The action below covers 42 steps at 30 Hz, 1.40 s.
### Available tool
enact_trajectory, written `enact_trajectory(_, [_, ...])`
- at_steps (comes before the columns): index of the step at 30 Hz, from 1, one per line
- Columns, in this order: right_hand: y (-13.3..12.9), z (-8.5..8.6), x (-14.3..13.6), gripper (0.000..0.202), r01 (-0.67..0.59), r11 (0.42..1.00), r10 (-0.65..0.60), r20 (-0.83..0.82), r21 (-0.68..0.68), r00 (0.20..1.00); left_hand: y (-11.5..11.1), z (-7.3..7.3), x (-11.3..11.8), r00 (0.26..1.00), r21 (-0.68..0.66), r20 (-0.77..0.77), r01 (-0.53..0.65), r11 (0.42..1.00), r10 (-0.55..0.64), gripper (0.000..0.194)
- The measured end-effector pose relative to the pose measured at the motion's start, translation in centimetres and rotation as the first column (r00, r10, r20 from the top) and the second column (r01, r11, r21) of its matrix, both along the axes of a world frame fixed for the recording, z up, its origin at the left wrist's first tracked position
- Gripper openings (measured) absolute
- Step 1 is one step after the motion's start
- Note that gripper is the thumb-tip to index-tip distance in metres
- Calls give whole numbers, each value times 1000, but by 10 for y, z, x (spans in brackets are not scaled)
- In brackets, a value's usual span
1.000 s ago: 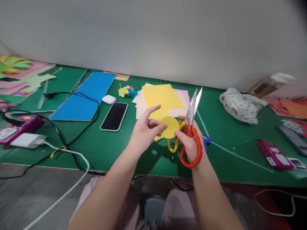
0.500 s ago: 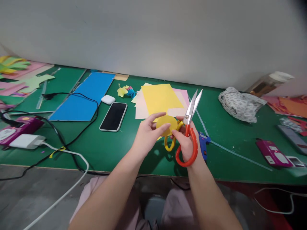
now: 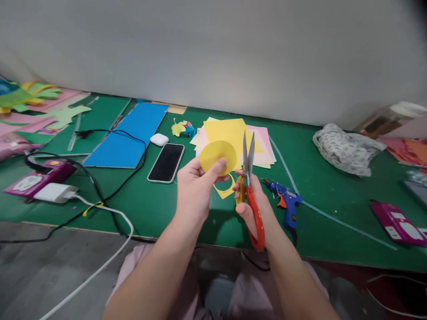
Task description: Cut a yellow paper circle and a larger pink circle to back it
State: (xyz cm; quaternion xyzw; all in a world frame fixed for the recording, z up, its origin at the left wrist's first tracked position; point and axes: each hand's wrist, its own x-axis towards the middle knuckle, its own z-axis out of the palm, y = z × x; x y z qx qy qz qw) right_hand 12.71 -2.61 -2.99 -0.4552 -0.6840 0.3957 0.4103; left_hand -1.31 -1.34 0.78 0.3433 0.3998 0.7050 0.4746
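Between thumb and fingers, my left hand (image 3: pixel 196 191) pinches a round yellow paper disc (image 3: pixel 216 155) by its lower right part. My right hand (image 3: pixel 253 200) has its fingers through the handles of a pair of scissors (image 3: pixel 248 171), one handle red and one yellow. The blades point up and stand slightly apart, to the right of the disc. Below the disc, a yellow paper offcut (image 3: pixel 224 192) with a rounded cutout lies on the table. Yellow paper (image 3: pixel 230 129) tops a stack of pale pink and cream sheets behind my hands.
A blue glue gun (image 3: pixel 287 200) lies right of my right hand on the green table (image 3: pixel 320 222). Leftward are a phone (image 3: pixel 166 163), a white earbud case (image 3: pixel 159 140), a blue board (image 3: pixel 128 133) and tangled cables. Small paper flowers (image 3: pixel 183 129) sit behind the phone.
My left hand has moved left with the disc, away from my right hand. The scissors have turned more upright and come lower. The offcut and glue gun show more fully.
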Motion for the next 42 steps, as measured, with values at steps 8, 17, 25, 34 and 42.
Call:
enact_trajectory(8, [-9, 14, -7, 92, -44, 998, 42, -44, -40, 998, -5, 6, -1, 997, 17, -64, -48, 999, 49, 15])
enact_trajectory(17, [-10, 19, -6, 92, -37, 998, 35, -37, -52, 999, -7, 6, 2, 984, 37, -149, -97, 995, 102, 15])
enact_trajectory(25, [-9, 15, -7, 87, -30, 999, 28, -43, -33, 999, -7, 5, 1, 974, 5, -192, -119, 993, 118, 19])
enact_trajectory(34, [-10, 16, -7, 85, -39, 997, 35, -56, -60, 998, -7, 6, 2, 984, 43, -147, -92, 995, 97, 14])
enact_trajectory(42, [-10, 16, -5, 87, -52, 997, 49, -41, -65, 998, -8, 6, 1, 969, 43, -202, -138, 990, 144, 15])
